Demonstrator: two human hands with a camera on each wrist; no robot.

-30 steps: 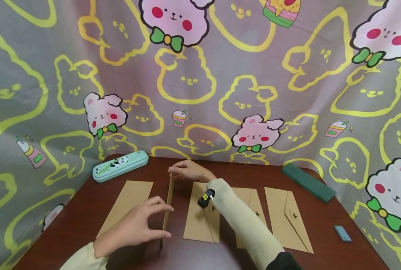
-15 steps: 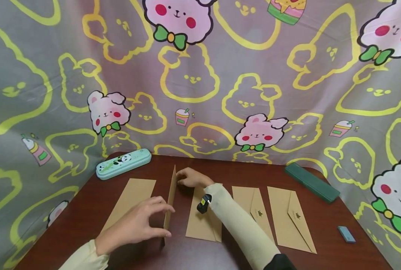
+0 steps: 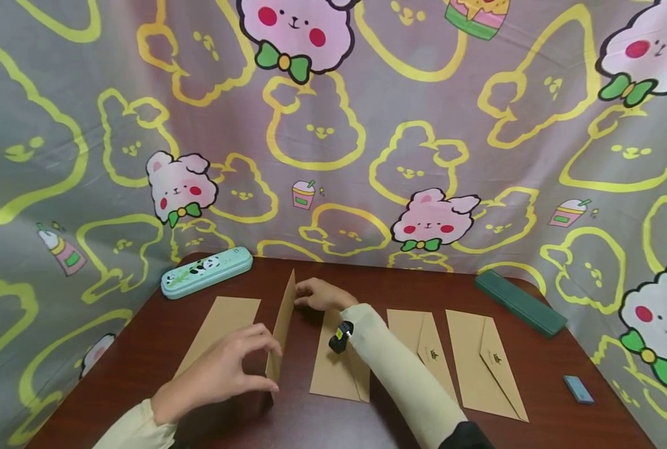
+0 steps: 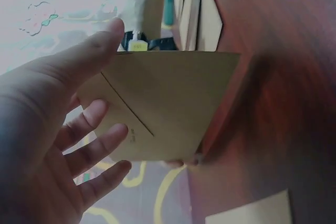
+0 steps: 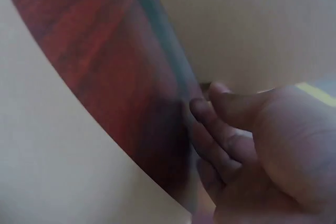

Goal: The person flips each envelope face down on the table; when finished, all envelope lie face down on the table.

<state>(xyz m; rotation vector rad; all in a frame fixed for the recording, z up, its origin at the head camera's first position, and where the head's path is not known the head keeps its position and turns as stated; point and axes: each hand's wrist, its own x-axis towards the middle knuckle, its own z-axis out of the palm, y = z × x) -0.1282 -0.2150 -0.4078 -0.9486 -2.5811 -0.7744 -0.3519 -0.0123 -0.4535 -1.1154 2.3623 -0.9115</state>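
A brown paper envelope [image 3: 285,318] stands on its long edge between my hands, its face angled left. My left hand [image 3: 224,371] holds its near end from the left. In the left wrist view, several fingers [image 4: 113,136] lie against the flap side of the envelope [image 4: 173,93], and the thumb reaches its near edge. At the far end is my right hand [image 3: 321,294], fingers curled at the right face, low down. The right wrist view has its thumb and index tips together at the paper's edge; the exact contact there I cannot tell.
One envelope [image 3: 221,321] lies flat at left. Three more lie at right: one under the right forearm [image 3: 333,371], one in the middle [image 3: 412,330], one farther right [image 3: 479,355]. A panda pencil case [image 3: 207,272], green case [image 3: 518,302] and small blue block [image 3: 578,389] border them.
My right hand has come off the envelope's top far corner and moved lower, to its right side. The envelope has turned slightly, showing more face, and my left hand has shifted slightly left.
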